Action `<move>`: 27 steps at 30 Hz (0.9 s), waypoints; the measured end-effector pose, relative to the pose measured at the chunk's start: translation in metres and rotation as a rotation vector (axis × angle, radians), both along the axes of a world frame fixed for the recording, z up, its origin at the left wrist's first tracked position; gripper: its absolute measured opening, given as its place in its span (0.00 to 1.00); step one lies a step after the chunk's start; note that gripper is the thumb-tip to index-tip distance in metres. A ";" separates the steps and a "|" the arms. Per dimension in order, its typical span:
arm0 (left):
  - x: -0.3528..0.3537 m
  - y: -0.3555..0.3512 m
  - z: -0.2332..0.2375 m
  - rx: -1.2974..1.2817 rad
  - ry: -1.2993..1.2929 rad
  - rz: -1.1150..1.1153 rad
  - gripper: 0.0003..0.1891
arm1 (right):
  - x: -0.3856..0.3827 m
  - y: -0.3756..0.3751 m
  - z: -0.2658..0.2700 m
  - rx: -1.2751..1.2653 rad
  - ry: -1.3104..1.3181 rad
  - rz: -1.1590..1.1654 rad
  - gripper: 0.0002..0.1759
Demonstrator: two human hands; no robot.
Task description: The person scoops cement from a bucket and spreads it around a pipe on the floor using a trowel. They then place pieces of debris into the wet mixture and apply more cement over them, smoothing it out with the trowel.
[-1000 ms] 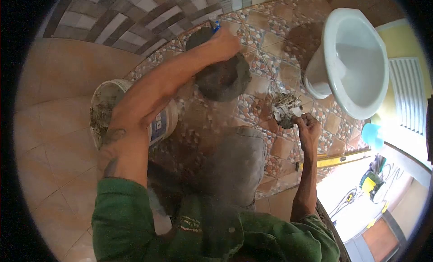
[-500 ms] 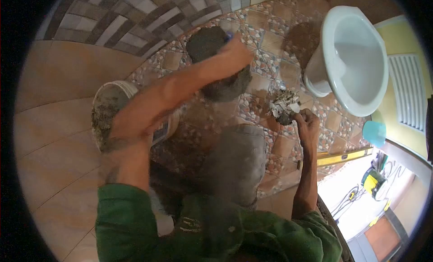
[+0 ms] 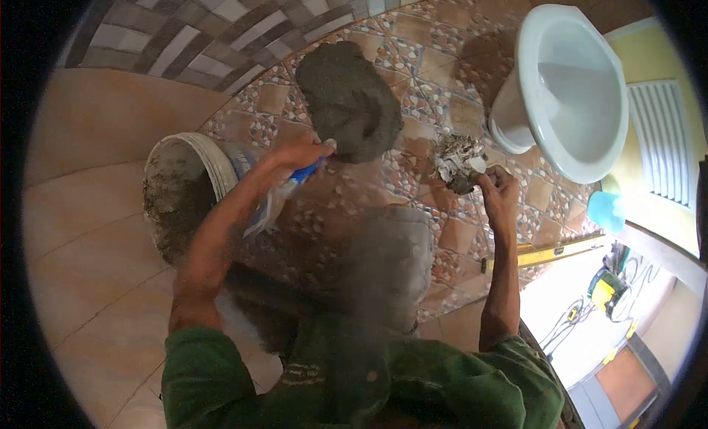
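Note:
My left hand (image 3: 301, 153) is closed around a blue-handled tool (image 3: 305, 171), just off the lower left edge of a grey wet mortar patch (image 3: 350, 101) on the tiled floor. The tool's far end is blurred and hard to make out. On the right, the fingers of my right hand (image 3: 498, 185) pinch the edge of a crumpled whitish clump (image 3: 461, 162) smeared with mortar. To the left of my left hand lies a tipped bucket (image 3: 181, 193), its inside coated with mortar.
A white toilet bowl (image 3: 571, 93) stands at the upper right. A yellow spirit level (image 3: 546, 256) lies by my right forearm. Beyond it are a teal object (image 3: 606, 211), cables and a green and yellow machine (image 3: 608, 290). A patterned tile wall (image 3: 221, 30) rises at the top.
My left hand has moved down and left from the top of the mortar patch, with the blue-handled tool. The patch is now uncovered. My right hand stays at the crumpled clump.

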State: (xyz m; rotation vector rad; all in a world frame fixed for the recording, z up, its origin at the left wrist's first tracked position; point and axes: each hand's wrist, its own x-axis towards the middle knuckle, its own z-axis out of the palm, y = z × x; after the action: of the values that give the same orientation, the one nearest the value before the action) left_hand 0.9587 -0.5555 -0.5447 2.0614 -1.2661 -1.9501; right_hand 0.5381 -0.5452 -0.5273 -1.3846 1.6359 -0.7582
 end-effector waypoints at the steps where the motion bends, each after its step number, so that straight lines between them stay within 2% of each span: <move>1: -0.010 -0.004 0.013 0.004 0.048 0.068 0.18 | -0.001 0.002 0.002 0.012 0.012 0.000 0.09; 3: -0.030 -0.008 0.036 0.024 0.133 0.214 0.17 | -0.007 0.007 0.007 0.066 0.066 -0.017 0.10; 6: -0.027 -0.036 0.004 0.180 0.288 0.324 0.17 | -0.002 0.006 0.011 0.089 -0.012 -0.044 0.11; 9: -0.049 -0.050 0.005 0.167 0.260 0.394 0.17 | -0.004 0.008 0.009 0.122 -0.055 -0.054 0.11; 12: -0.063 -0.052 -0.008 0.163 0.221 0.249 0.17 | -0.007 0.008 0.003 0.140 -0.035 -0.052 0.10; 15: -0.065 -0.030 -0.005 -0.007 0.201 0.019 0.17 | -0.010 0.007 0.000 0.114 0.026 -0.024 0.09; 18: -0.062 -0.021 0.015 -0.095 -0.034 -0.077 0.17 | -0.004 0.003 0.001 0.109 0.043 -0.016 0.10; 21: -0.040 -0.027 0.041 -0.007 0.094 0.025 0.17 | -0.002 0.008 0.008 0.094 0.019 -0.023 0.10; 24: -0.005 -0.051 0.017 0.093 0.145 -0.003 0.19 | 0.006 0.008 0.009 0.059 -0.022 -0.017 0.11; 27: -0.016 -0.080 0.028 0.121 -0.015 -0.226 0.17 | 0.006 0.009 0.015 0.065 0.030 -0.028 0.11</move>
State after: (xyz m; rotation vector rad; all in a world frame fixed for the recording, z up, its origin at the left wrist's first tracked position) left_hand 0.9431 -0.6357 -0.5170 2.0703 -1.4786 -2.1573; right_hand 0.5443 -0.5357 -0.5127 -1.3352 1.6925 -0.6969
